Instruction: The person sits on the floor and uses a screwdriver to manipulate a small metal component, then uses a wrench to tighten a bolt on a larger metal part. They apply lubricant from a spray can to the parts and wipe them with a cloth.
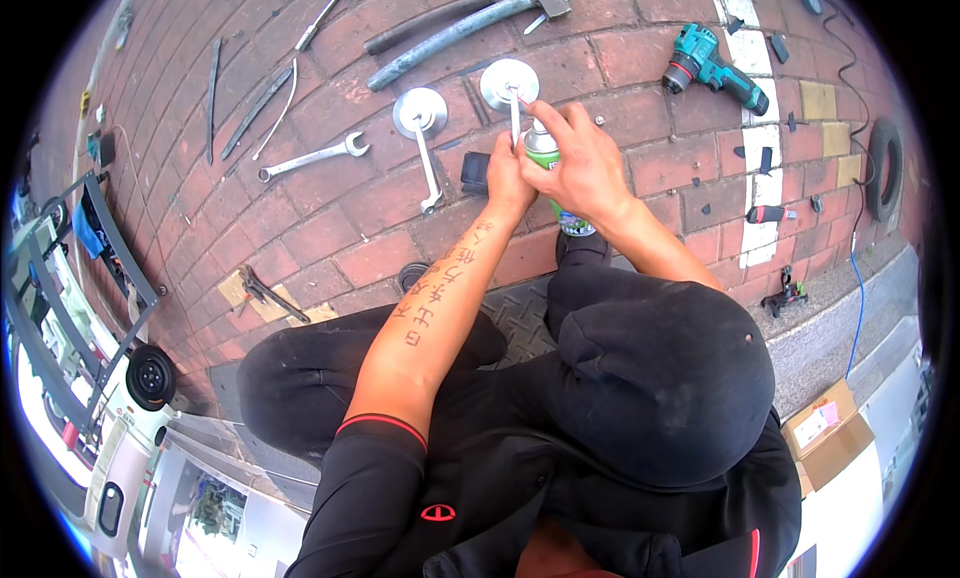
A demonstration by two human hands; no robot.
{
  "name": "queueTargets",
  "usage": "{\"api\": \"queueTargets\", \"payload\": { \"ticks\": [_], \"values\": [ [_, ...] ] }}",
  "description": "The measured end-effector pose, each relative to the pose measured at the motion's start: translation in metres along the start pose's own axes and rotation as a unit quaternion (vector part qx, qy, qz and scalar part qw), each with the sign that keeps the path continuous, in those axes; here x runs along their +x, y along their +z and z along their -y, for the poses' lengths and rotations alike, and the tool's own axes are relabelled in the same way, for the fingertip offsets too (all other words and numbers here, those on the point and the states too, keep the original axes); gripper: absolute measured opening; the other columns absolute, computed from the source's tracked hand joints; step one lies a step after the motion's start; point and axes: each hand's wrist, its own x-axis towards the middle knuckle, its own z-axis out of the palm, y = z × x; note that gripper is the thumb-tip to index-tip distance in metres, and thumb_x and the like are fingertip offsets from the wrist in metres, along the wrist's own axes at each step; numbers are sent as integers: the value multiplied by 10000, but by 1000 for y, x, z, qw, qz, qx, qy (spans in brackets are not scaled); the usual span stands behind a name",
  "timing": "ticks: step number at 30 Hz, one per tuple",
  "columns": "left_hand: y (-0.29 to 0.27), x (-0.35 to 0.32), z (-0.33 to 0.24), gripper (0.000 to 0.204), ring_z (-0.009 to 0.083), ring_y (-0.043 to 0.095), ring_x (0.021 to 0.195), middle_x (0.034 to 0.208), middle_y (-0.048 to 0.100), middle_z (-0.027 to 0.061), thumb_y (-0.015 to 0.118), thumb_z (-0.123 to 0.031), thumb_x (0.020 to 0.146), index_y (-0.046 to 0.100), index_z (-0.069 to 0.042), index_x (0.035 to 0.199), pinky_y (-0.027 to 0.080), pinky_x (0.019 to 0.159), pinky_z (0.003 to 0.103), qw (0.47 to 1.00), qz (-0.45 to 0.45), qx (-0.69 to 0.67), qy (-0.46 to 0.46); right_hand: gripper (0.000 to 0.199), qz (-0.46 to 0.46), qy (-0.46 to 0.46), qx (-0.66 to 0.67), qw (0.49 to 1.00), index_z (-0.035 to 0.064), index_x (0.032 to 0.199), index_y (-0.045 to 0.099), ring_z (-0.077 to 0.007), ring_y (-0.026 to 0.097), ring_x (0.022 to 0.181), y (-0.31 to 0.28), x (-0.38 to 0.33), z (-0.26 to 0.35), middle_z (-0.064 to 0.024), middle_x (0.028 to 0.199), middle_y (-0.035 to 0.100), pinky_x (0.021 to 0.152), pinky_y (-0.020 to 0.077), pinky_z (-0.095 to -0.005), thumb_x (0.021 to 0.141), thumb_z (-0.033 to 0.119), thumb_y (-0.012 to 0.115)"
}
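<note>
While right fingers point(575, 126) wrap a spray can point(543, 152), middle hidden

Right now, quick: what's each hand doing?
Left hand: closed, holding the rod of a metal disc.
Right hand: closed around a spray can.

Outdoor pavement serving as an open-air workshop: red-brown brick paving point(640, 63) crossed by a white painted stripe point(740, 16) and edged by a grey stone kerb point(805, 323); a white-bodied vehicle point(122, 453) with a black wheel point(151, 376) at the left; a black rubber tyre point(872, 168) at the right; on the paving, a teal-and-black cordless drill point(712, 70), a silver steel combination wrench point(313, 159) and a hammer with a blue-grey shaft point(450, 40)
</note>
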Motion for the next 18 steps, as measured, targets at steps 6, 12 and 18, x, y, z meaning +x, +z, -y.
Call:
{"api": "queueTargets", "payload": {
  "ticks": [6, 12, 18],
  "values": [
    [7, 18, 40, 291, 344, 655, 988, 1022, 683, 194, 573, -301, 929, 585, -52, 1079, 487, 836, 416, 968, 46, -239, -57, 530, 8, -6, -2, 1000, 155, 1234, 607, -345, 624, 801, -1, 1, 3, -139, 918, 560, 683, 515, -435, 721, 222, 719],
    [10, 15, 36, 286, 336, 659, 942, 982, 685, 189, 551, -301, 947, 594, -43, 1065, 489, 811, 422, 979, 33, -191, -55, 527, -1, -4, -1, 1000, 156, 1230, 609, -344, 627, 807, 0, -1, 1, -137, 928, 563, 683, 516, -436, 720, 226, 722],
    [6, 15, 37, 288, 327, 663, 897, 943, 688, 183, 530, -300, 966, 602, -34, 1050, 490, 785, 427, 994, -13, -104, -39, 550, 1, -5, 12, 1000, 155, 1246, 585, -350, 630, 867, -8, -4, 5, -140, 992, 576, 718, 523, -428, 722, 243, 728]
  ]
}}
